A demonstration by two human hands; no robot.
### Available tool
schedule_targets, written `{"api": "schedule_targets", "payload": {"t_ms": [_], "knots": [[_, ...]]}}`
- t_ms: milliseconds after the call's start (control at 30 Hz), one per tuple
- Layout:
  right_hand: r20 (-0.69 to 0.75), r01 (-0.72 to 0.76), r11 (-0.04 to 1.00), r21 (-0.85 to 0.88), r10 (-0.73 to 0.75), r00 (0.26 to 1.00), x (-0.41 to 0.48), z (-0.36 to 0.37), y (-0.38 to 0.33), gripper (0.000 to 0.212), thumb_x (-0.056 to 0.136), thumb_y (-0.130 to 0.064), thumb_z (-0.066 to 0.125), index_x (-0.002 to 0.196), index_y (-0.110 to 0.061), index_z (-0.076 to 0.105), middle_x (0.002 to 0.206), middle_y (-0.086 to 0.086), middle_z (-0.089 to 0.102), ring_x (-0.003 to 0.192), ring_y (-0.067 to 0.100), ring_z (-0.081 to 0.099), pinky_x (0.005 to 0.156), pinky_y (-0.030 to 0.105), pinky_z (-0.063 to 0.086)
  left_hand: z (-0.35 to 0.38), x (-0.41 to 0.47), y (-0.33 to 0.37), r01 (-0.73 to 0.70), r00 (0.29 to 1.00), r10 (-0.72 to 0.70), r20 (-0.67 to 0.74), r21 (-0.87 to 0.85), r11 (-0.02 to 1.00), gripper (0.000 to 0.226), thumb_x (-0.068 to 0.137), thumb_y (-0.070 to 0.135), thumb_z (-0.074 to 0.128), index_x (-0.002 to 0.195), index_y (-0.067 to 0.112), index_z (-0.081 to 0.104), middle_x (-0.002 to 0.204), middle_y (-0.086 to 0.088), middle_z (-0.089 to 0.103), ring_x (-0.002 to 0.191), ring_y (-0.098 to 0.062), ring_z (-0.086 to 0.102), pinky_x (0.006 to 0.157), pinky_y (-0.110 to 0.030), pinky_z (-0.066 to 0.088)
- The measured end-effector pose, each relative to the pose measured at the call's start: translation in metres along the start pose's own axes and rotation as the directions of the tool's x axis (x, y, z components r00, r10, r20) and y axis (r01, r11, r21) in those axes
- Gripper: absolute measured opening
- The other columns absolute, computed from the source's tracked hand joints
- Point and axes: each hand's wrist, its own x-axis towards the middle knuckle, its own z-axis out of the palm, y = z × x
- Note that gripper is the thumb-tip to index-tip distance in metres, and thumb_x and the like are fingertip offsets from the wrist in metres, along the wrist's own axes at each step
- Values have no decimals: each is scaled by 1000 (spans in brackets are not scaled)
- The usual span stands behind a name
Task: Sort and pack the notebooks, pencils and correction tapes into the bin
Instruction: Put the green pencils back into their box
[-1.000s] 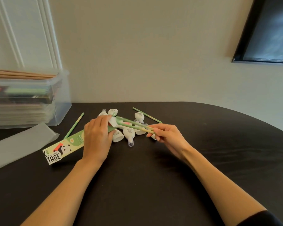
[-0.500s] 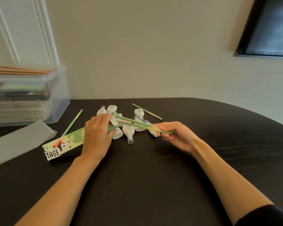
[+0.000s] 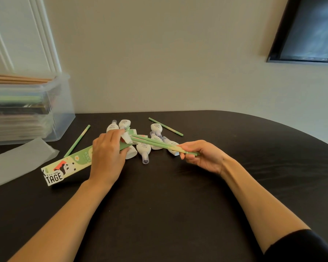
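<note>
L hand (image 3: 107, 154) grips pencil box (image 3: 68, 163); R hand (image 3: 203, 156) pinches green pencils (image 3: 151, 143) above correction tapes (image 3: 143, 148).

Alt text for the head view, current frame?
A person's left hand grips the open end of a pencil box while the right hand pinches green pencils pointing into its mouth, over a black table. White correction tapes and two loose pencils lie behind; a clear bin of notebooks stands far left.
</note>
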Motion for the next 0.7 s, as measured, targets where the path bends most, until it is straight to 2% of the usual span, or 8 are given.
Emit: {"api": "schedule_targets", "payload": {"t_ms": [100,233,333,400,500,700], "knots": [[32,-31,997,-73,34,999,0,-1,0,24,90,-3,43,102,6,61,68,6,61,46,4,43,45,13,38,1,0,2,-70,996,73,57,-47,996,47,70,4,77,114,3,59,111,-14,62,104,-33,55,89,-41,38],[-40,-43,985,-165,37,999,-1,-4,-2,23,90,-2,44,95,3,66,66,5,61,45,3,42,45,12,36,-1,-3,7,-241,957,252,144,-89,966,51,63,1,81,110,1,62,107,-14,65,103,-35,59,88,-40,39],[-139,31,979,-202,-60,989,0,-2,-2,23,89,-2,48,91,-3,71,74,4,66,49,3,49,46,11,39,-2,-5,12,-331,916,346,205,-104,938,52,64,3,80,113,0,62,110,-15,64,107,-34,58,91,-38,38],[-268,125,973,-195,-175,947,2,2,-1,16,87,-1,55,88,-5,70,78,5,66,53,3,53,50,11,44,-2,-6,19,-367,899,379,219,-98,925,52,65,6,80,113,-1,62,110,-15,64,107,-34,58,92,-41,40],[-440,234,958,-167,-285,852,7,14,1,5,86,-2,59,85,-7,62,74,5,60,54,4,55,52,12,47,-1,-7,28,-404,893,404,196,-45,914,52,62,8,83,109,-2,64,104,-16,66,102,-35,61,87,-44,47],[-478,341,929,-143,-366,798,12,39,1,12,93,-4,50,84,-9,56,74,5,57,56,7,54,60,18,49,-1,-5,31,-293,946,296,130,-44,955,48,69,9,79,112,-1,61,106,-16,63,97,-34,61,81,-43,48]]}}
